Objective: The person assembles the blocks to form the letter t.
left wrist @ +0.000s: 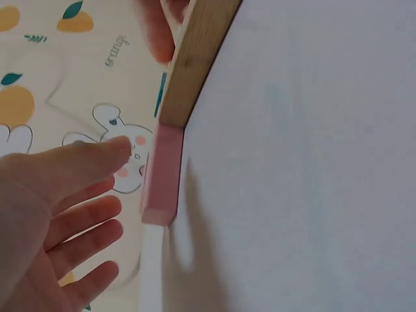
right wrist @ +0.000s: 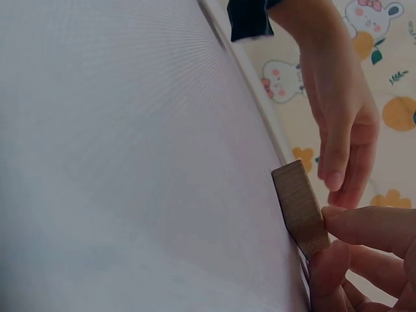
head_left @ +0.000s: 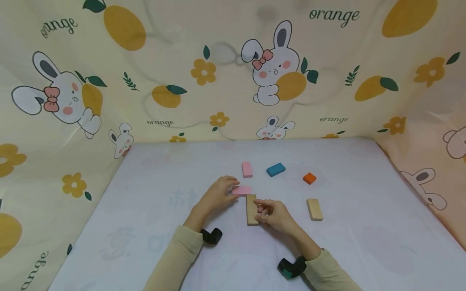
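Observation:
My left hand (head_left: 218, 194) is beside a pink block (head_left: 242, 190), its fingers loosely spread around the block's left end. In the left wrist view a gap shows between the thumb (left wrist: 97, 159) and the pink block (left wrist: 162, 175). A long wooden block (head_left: 251, 210) lies with its far end against the pink block's near side, toward the right. My right hand (head_left: 276, 216) holds the wooden block at its right edge with thumb and index finger. The other right fingers are curled in. In the right wrist view two fingertips are on the wooden block (right wrist: 300, 207).
Behind the hands lie a second pink block (head_left: 247, 169), a blue block (head_left: 276, 169) and a small orange block (head_left: 309, 178). Another wooden block (head_left: 314, 209) lies to the right. A printed cloth (head_left: 225, 93) hangs behind the white table (head_left: 153, 202).

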Demonstrator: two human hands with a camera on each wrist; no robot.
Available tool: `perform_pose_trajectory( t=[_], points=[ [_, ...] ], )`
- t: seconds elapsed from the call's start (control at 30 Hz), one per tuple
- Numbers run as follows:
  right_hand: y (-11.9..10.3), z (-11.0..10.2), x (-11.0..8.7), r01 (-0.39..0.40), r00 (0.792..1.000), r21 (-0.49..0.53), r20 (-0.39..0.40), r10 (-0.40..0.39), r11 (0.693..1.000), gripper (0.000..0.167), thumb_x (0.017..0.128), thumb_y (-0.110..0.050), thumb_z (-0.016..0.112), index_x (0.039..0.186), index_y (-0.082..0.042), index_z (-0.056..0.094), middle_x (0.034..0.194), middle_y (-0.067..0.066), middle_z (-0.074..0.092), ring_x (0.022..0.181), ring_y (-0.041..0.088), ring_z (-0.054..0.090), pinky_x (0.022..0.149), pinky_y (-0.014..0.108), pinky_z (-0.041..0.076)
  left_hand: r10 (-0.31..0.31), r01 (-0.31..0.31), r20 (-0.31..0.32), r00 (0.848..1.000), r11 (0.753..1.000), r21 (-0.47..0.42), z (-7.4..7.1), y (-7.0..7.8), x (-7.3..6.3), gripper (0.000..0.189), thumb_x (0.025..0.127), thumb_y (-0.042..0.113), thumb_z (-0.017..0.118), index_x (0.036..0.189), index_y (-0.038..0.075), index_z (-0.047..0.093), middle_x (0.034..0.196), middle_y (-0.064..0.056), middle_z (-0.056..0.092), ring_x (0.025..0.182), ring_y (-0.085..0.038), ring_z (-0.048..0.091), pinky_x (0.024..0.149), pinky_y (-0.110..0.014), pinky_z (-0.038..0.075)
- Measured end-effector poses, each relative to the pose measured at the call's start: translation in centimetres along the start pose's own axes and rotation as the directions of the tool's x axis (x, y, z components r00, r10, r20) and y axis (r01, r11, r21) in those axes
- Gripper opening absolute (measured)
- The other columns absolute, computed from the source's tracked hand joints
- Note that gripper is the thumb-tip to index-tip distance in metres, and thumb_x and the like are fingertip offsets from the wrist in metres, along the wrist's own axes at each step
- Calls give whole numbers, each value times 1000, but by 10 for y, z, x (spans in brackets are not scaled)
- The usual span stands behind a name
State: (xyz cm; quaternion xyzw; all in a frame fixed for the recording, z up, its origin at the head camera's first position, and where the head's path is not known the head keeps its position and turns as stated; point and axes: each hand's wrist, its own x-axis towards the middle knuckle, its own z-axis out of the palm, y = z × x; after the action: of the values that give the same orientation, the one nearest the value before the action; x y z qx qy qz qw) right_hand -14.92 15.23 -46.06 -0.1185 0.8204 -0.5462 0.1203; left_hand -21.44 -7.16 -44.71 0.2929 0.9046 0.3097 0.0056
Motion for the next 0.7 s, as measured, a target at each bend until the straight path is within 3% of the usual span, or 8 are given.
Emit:
perform_pose_trajectory(
  t=[0.33, 0.47, 0.7],
  points=[
    [0, 0, 1, -9, 1000, -13, -5, 8, 1000, 49, 84, -1, 69, 129, 12, 54, 91, 20, 59, 65, 2, 49, 50, 13, 45, 99, -88, -47, 994, 976, 197, 5, 19, -24, 44, 87, 21, 70, 125, 1, 62, 134, -16, 60, 127, -31, 56, 109, -44, 45],
    [-3, 1, 1, 6, 1000, -18, -14, -6, 1000, 49, 83, 0, 69, 128, 13, 54, 91, 22, 60, 65, 2, 49, 49, 12, 45, 108, -107, 13, 994, 961, 254, 10, 25, -33, 49, 89, 28, 68, 130, 2, 59, 139, -14, 57, 131, -29, 53, 111, -43, 44],
    [-2, -4, -1, 20, 1000, -95, 6, -20, 995, 47, 85, -3, 68, 127, 11, 54, 89, 18, 62, 62, 1, 50, 51, 14, 46, 54, -83, 106, 993, 954, 288, 18, 35, -39, 57, 92, 38, 63, 139, 8, 52, 148, -9, 49, 141, -27, 44, 116, -45, 37]
  ],
)
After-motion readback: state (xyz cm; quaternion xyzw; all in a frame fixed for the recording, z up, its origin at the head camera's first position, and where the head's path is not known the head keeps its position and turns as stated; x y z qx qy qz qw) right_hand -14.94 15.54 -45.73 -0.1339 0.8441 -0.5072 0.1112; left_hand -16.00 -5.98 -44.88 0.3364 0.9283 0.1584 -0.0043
